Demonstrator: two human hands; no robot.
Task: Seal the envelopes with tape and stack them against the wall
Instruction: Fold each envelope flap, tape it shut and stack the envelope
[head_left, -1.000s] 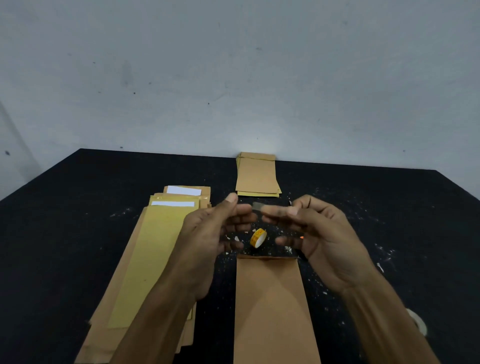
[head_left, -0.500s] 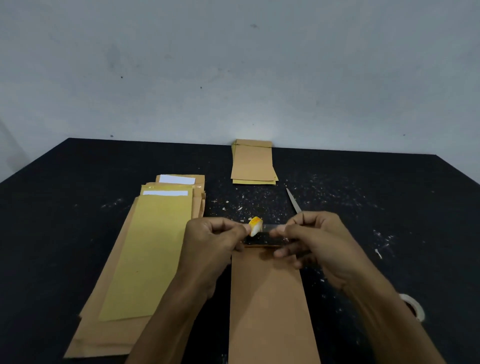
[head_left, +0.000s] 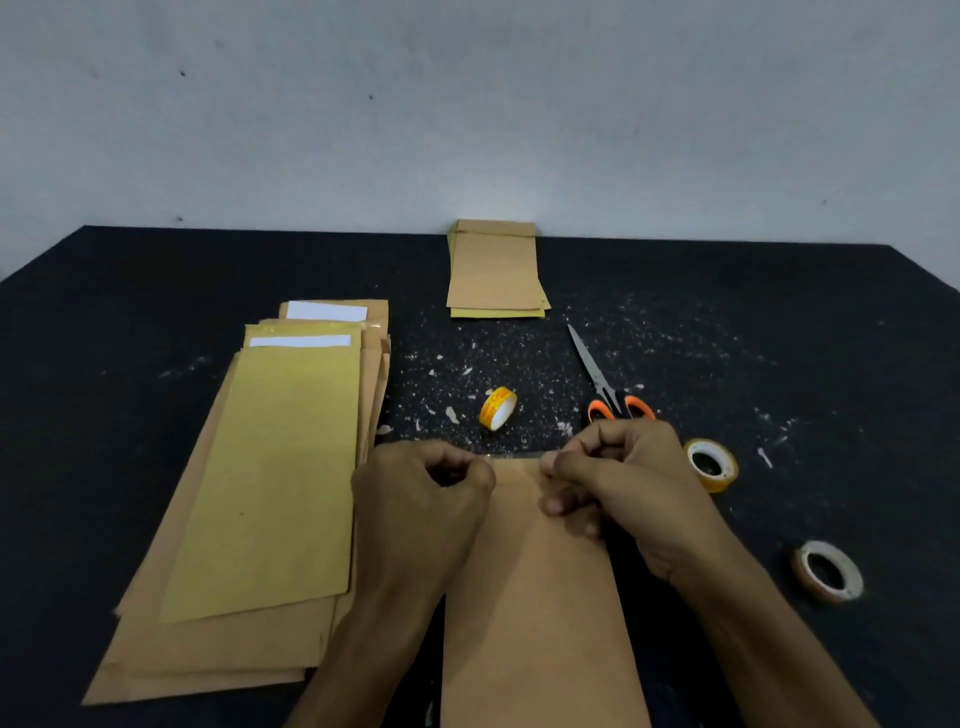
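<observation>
At table centre | brown envelope (head_left: 535, 597) flat | clear tape strip (head_left: 517, 457) across top edge

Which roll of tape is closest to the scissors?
The small yellow roll, standing on its edge just left of the scissors. The other two rolls lie flat, farther right and nearer the person.

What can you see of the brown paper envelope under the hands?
The brown paper envelope is long, plain and matte, lying flat on the black table and running from the near edge away from the person. A strip of clear tape is stretched across its far end, pinched by the left hand and right hand, whose fingers rest on the paper. Its near end runs out of view.
</observation>
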